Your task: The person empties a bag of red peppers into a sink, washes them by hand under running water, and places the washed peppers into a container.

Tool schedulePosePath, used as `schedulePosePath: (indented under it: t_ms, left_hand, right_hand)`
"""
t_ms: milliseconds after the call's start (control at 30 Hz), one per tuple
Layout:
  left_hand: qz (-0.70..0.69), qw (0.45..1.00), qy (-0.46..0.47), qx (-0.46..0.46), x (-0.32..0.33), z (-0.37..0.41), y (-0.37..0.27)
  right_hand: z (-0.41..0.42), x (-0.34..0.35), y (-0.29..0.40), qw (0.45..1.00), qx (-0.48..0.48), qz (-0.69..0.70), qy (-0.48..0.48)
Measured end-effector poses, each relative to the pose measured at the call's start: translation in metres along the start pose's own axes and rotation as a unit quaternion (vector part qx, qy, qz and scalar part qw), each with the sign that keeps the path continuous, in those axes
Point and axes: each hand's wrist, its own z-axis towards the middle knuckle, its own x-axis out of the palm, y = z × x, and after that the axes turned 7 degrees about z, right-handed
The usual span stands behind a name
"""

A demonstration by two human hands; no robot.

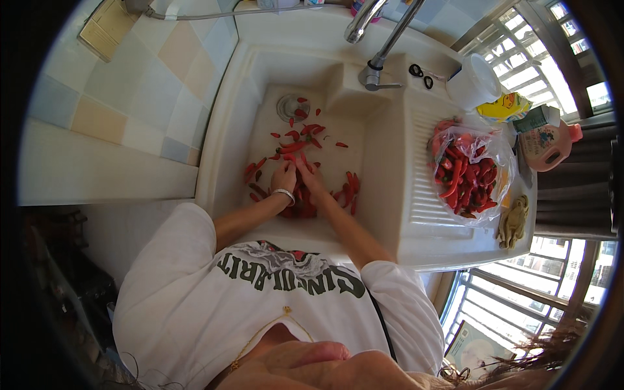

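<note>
Both hands are close together low in the white sink basin (380, 165). My left hand (283, 178), with a bracelet at the wrist, pinches a red chili pepper (289, 157) at its fingertips. Beside it, my right hand (311, 178) has its fingers closed on red pepper too; whether this is the same pepper or another is too small to tell. A heap of red chili peppers (300, 209) lies beneath the wrists, partly hidden by them. More loose peppers (292, 147) are scattered beyond the fingertips, some by the metal drain (287, 108).
On the ribbed drainboard (419, 180) at the right rests a clear plastic bag of red peppers (468, 180). Around it are a cloth (513, 222), a pink jug (546, 146), a yellow packet (504, 107) and a white tub (474, 82). The faucet (373, 73) rises behind the basin.
</note>
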Motion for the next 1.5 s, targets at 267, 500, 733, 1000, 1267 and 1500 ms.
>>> schedulePosePath:
  t_ms: [267,500,733,1000,1267,1500]
  left_hand:
    - [-0.101,0.916,-0.094,0.377,-0.034,-0.056,-0.084]
    - [-0.145,0.924,-0.091,0.342,-0.014,-0.06,-0.055]
    - [-0.167,0.789,-0.048,0.59,-0.027,-0.131,-0.168]
    - [-0.251,0.57,0.012,0.782,0.048,-0.224,-0.278]
    - [-0.26,0.615,0.066,0.741,0.18,-0.238,-0.318]
    - [0.042,0.672,-0.062,0.737,0.212,-0.193,-0.313]
  right_hand:
    - [-0.053,0.019,0.058,0.955,-0.111,0.273,-0.01]
    - [-0.06,0.005,0.041,0.973,-0.082,0.199,-0.078]
    - [-0.134,-0.02,0.134,0.901,-0.304,0.305,-0.038]
    - [-0.223,-0.125,0.22,0.727,-0.625,0.259,-0.12]
    - [-0.21,-0.244,0.248,0.7,-0.602,0.158,-0.35]
    - [-0.185,-0.282,0.234,0.536,-0.557,-0.299,-0.559]
